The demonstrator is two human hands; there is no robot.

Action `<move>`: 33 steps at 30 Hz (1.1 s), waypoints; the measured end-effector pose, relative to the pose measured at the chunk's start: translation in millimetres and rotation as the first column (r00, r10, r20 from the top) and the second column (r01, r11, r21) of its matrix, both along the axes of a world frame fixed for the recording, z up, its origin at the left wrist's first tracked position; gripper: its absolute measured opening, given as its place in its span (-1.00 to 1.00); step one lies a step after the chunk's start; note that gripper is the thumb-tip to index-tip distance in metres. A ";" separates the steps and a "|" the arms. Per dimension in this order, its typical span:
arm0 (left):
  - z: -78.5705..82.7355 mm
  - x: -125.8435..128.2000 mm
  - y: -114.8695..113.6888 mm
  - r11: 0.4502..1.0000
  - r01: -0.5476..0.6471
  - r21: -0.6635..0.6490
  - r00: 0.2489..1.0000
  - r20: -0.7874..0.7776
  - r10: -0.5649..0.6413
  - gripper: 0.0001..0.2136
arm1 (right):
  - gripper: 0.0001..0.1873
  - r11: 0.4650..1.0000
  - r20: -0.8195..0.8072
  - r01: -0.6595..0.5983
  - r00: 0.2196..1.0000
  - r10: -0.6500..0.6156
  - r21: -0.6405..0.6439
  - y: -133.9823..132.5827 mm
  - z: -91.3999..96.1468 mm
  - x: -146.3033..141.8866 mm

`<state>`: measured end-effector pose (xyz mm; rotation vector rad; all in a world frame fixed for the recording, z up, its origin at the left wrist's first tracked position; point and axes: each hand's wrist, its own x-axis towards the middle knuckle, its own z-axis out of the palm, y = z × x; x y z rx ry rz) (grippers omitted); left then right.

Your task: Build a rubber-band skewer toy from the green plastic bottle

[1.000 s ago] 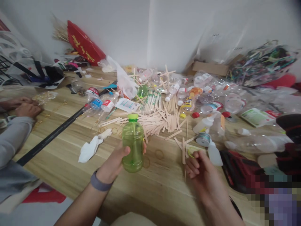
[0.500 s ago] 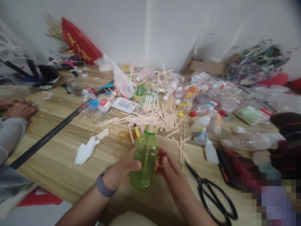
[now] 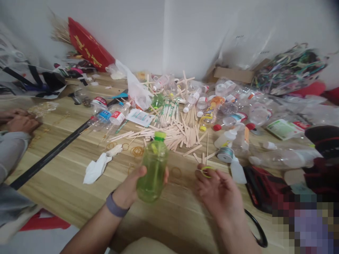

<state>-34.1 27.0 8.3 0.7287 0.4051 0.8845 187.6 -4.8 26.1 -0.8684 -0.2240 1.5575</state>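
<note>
My left hand [image 3: 134, 181] is wrapped round a clear green plastic bottle [image 3: 152, 173], which stands nearly upright with a bright yellow-green top. To the right and apart from the bottle, my right hand [image 3: 219, 190] is raised with its fingers curled. Between its fingertips is a thin yellow-green ring [image 3: 208, 171]; its exact kind is not clear. Beneath my right forearm, black scissors [image 3: 258, 229] are mostly hidden, with part of a handle loop showing. Rubber bands [image 3: 137, 151] lie just beyond the bottle.
Wooden craft sticks [image 3: 182, 132] are heaped mid-table, with plastic bottles [image 3: 212, 113] behind. A crumpled tissue [image 3: 96, 167] and a long black bar [image 3: 50, 155] lie left. Glue bottles, a wire spool [image 3: 225, 154] and a red-black case [image 3: 261, 188] stand right. Another person's hands [image 3: 19, 120] rest far left.
My right hand has moved away from the bottle to the right, bringing the ring into view and covering most of the scissors. My left hand has shifted the bottle slightly left and up.
</note>
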 end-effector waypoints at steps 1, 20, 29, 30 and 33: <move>-2.3 -4.4 4.1 0.998 -0.053 -0.027 0.998 0.044 0.054 -0.47 | -0.71 0.997 -0.045 0.077 0.996 -0.077 -0.017 1.0 1.3 9.6; -3.4 4.8 -3.4 0.998 0.057 -0.023 0.997 -0.042 -0.058 -0.47 | -0.71 0.996 0.304 -0.083 0.950 0.070 0.032 -10.7 -23.9 -20.1; 8.7 19.0 -11.7 0.984 0.165 -0.069 0.982 -0.083 -0.170 -0.48 | -0.75 0.939 0.334 -0.327 0.901 0.276 0.109 -16.4 -29.8 -30.1; 7.2 18.3 -10.7 0.985 0.158 -0.075 0.984 -0.074 -0.164 -0.49 | -0.73 0.954 0.312 -0.287 0.917 0.247 0.088 -15.6 -31.4 -29.1; -1.1 11.9 -3.8 0.992 0.087 -0.094 0.996 -0.004 -0.088 -0.50 | -0.67 0.995 0.239 -0.091 0.968 0.082 0.028 -11.2 -33.4 -20.6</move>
